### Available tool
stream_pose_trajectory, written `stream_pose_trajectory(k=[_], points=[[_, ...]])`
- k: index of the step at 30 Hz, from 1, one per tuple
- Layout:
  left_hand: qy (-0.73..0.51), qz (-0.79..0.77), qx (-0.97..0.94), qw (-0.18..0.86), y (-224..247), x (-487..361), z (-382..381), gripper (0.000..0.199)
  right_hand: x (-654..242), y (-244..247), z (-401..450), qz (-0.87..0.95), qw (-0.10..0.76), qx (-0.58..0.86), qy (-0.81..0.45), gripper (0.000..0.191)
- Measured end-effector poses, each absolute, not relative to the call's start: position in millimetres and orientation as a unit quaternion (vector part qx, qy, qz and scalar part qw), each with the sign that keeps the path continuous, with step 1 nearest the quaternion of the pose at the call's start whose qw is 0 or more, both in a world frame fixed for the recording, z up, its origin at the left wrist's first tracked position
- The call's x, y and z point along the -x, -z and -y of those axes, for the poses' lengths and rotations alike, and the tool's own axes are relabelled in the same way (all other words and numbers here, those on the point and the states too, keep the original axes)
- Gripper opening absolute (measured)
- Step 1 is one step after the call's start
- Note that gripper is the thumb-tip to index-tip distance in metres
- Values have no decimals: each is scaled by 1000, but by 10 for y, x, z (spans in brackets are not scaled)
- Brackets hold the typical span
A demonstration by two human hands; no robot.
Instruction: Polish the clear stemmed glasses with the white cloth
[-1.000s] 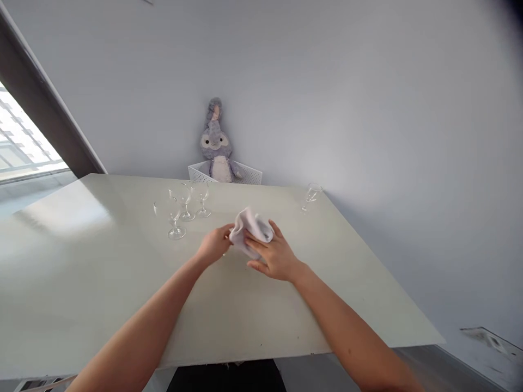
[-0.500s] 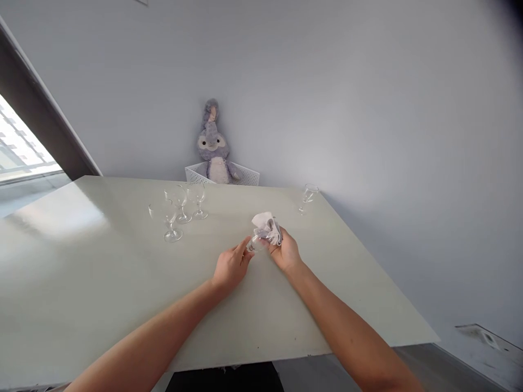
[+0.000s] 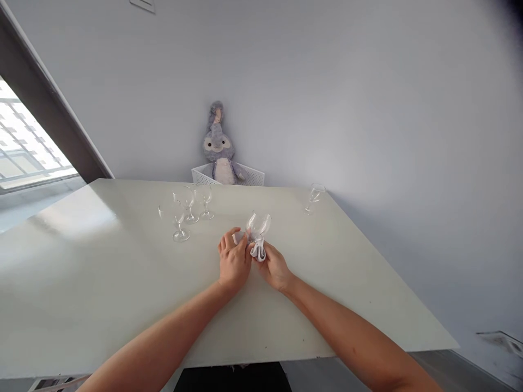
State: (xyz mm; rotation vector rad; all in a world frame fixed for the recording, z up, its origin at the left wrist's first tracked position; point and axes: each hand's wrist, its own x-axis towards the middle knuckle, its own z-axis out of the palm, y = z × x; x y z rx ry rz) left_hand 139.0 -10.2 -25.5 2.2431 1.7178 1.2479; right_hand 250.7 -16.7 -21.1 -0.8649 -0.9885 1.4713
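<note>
My two hands meet over the middle of the table. A clear stemmed wine glass point(image 3: 258, 223) stands out above them, bowl up and rim facing away. My left hand point(image 3: 235, 262) is closed at the glass's lower part, its thumb near the bowl and its forefinger bent. In my right hand point(image 3: 274, 267) a bunched white cloth point(image 3: 258, 251) is gripped around the stem and foot area. Another bit of white cloth shows by the left fingers. Stem and foot are hidden by hands and cloth.
Three stemmed glasses point(image 3: 181, 234) stand grouped on the table point(image 3: 122, 294) to the left. One smaller glass point(image 3: 314, 199) is near the far right corner. Behind the far edge, a grey plush toy point(image 3: 218, 144) sits in a white basket point(image 3: 255, 177) against the wall.
The glass has turned from lying sideways, bowl in the cloth, to bowl up. The cloth has moved from the bowl down to the base, and my hands have come together.
</note>
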Motion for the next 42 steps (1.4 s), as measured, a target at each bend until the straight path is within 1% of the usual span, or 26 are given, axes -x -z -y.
stream_pose_trajectory(k=[3, 6, 8, 9, 10, 13, 15, 17, 18, 20, 22, 24, 26, 28, 30, 32, 35, 37, 38, 40, 42], points=[[-404, -545, -733, 56, 237, -1420, 140, 38, -2541, 163, 175, 399, 556, 319, -656, 17], [-416, -546, -718, 112, 209, -1450, 157, 37, -2519, 145, 209, 384, 536, 309, -685, 17], [-434, -542, -696, 183, 181, -1454, 149, 36, -2478, 154, 234, 373, 518, 327, -697, 18], [-447, -537, -675, 239, 163, -1448, 137, 38, -2457, 161, 242, 364, 513, 335, -701, 20], [-460, -525, -647, 306, 142, -1435, 121, 44, -2440, 168, 244, 356, 509, 341, -706, 22], [-495, -463, -539, 501, 65, -1368, 54, 72, -2444, 180, 213, 360, 480, 352, -719, 26], [-507, -423, -494, 566, 15, -1319, 12, 84, -2499, 178, 165, 398, 451, 371, -707, 25], [-514, -408, -476, 586, -22, -1290, -14, 86, -2580, 174, 120, 475, 442, 420, -634, 21], [-518, -406, -472, 587, -33, -1286, -19, 85, -2621, 173, 105, 530, 441, 450, -568, 18], [-534, -408, -466, 576, -40, -1293, -14, 82, -2682, 175, 99, 644, 432, 494, -393, 13], [-550, -413, -462, 560, -35, -1304, 0, 80, -2705, 181, 123, 735, 403, 499, -220, 20], [-560, -426, -458, 543, -27, -1301, 9, 80, -2696, 186, 164, 792, 368, 479, -88, 24], [-571, -442, -451, 525, -23, -1277, 2, 79, -2675, 187, 206, 827, 337, 451, 2, 22], [-587, -451, -439, 510, -24, -1241, -24, 78, -2663, 181, 237, 849, 318, 420, 41, 17], [-606, -448, -423, 503, -28, -1208, -57, 78, -2665, 170, 252, 857, 324, 398, 33, 14], [-627, -434, -407, 503, -35, -1187, -84, 78, -2679, 152, 246, 833, 374, 408, -19, 12], [-658, -399, -398, 500, -57, -1190, -88, 76, -2691, 118, 206, 705, 490, 477, -189, 14], [-667, -380, -409, 494, -78, -1209, -67, 76, -2674, 106, 175, 613, 517, 491, -340, 19], [-666, -373, -419, 492, -88, -1219, -54, 76, -2656, 108, 165, 585, 508, 481, -411, 22], [-661, -364, -439, 487, -104, -1232, -35, 77, -2609, 128, 164, 571, 454, 445, -520, 24], [-663, -359, -452, 477, -118, -1223, -36, 77, -2567, 153, 192, 586, 399, 422, -565, 25]])
